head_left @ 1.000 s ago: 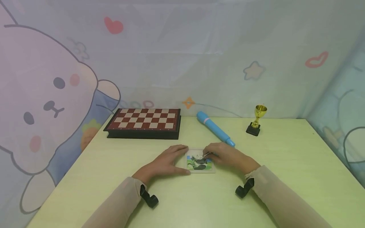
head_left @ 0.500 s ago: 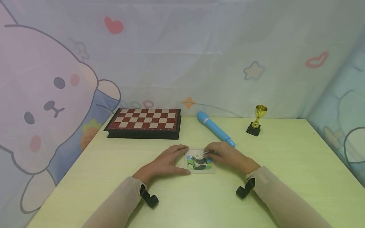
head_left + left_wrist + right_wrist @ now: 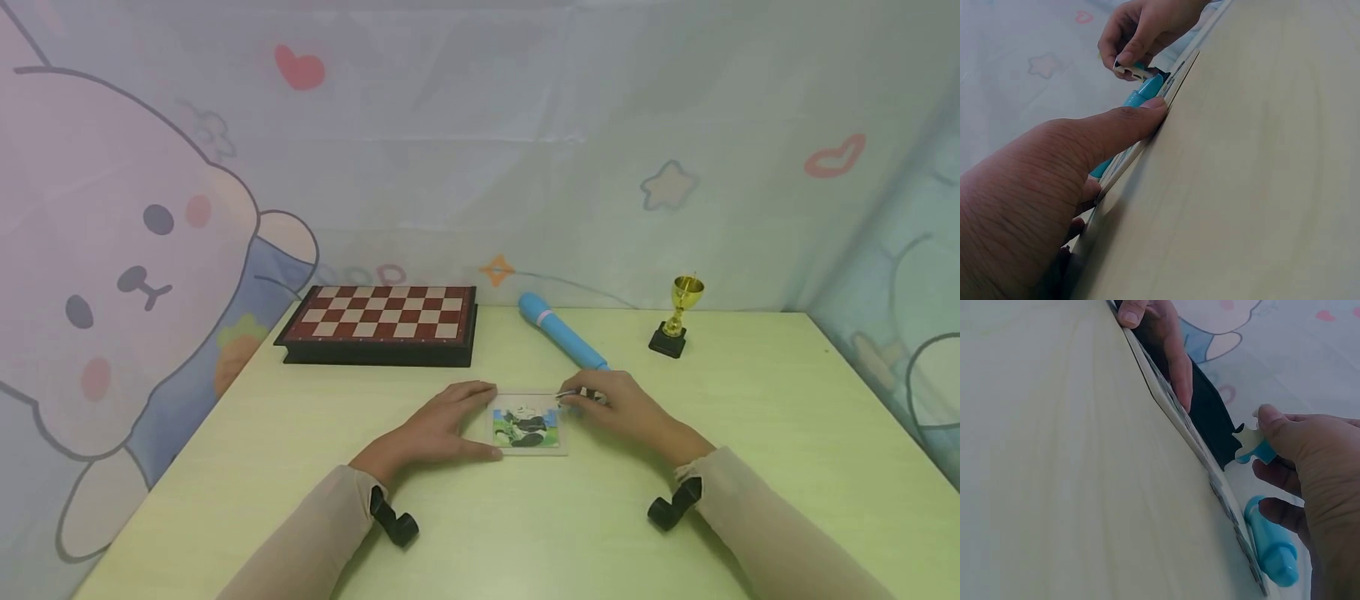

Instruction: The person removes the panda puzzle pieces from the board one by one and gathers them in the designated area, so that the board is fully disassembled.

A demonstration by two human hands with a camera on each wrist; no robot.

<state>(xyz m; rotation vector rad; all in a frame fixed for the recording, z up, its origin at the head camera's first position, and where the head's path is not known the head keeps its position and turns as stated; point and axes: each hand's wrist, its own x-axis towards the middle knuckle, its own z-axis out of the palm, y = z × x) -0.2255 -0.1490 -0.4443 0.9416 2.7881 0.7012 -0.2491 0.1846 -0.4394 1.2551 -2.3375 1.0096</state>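
A: Head view: puzzle (image 3: 527,425) flat on the table (image 3: 750,433), mid-front; left hand (image 3: 438,425) rests against its left edge, fingers straight; right hand (image 3: 622,408) pinches a puzzle piece (image 3: 567,394) just above the far right corner.

B: Left wrist: thumb pressed along the frame; marker (image 3: 1144,94) behind.

A: Right wrist: piece (image 3: 1250,445) between thumb and fingertip, clear of the board; chessboard (image 3: 1210,419) beyond.
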